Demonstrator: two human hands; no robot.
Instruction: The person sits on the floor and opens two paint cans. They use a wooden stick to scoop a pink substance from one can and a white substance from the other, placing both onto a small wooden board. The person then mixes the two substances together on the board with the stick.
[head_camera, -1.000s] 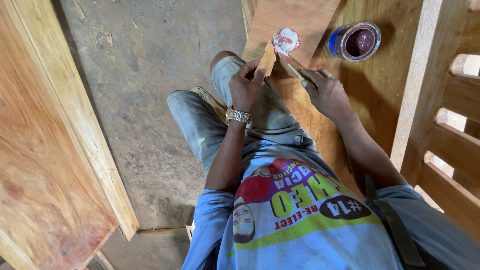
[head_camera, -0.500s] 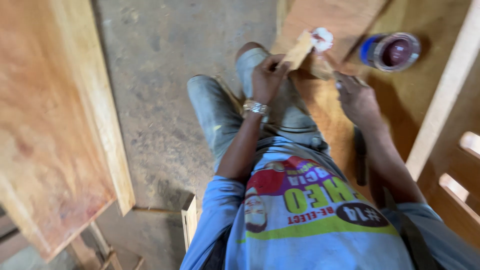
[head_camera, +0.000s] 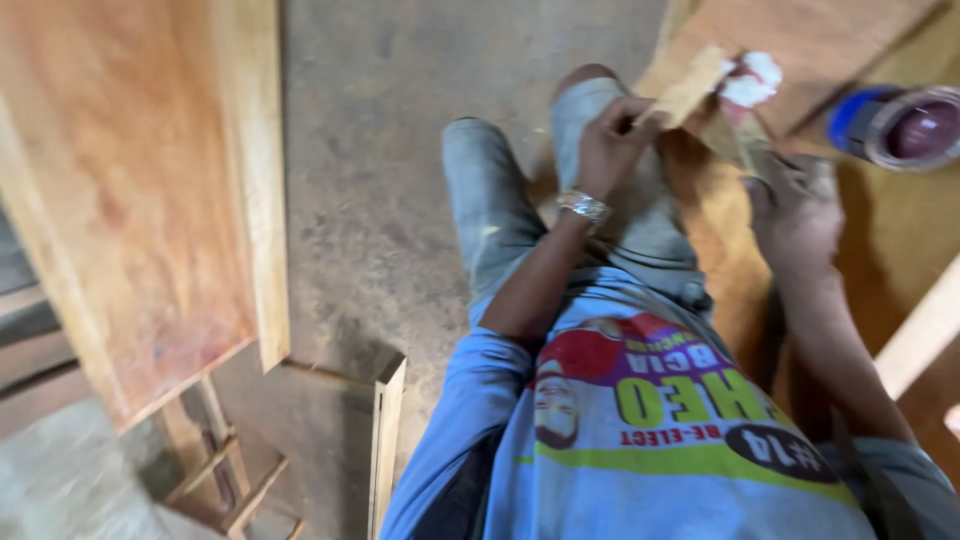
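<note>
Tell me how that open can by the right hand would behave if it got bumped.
The can looks short and wide, so it would probably slide rather than tip. It stands open with dark liquid inside, so a hard knock might slosh some out onto the wooden board. It likely feels fairly heavy for its size.

We see soft daylight, strong motion blur throughout; darkest shadow beside the open can (head_camera: 905, 125), hands smeared.

Both arms reach forward over the knees.
The left hand (head_camera: 608, 145) is bent with fingers pinched; the right hand (head_camera: 795, 215) is curled, knuckles up.
</note>
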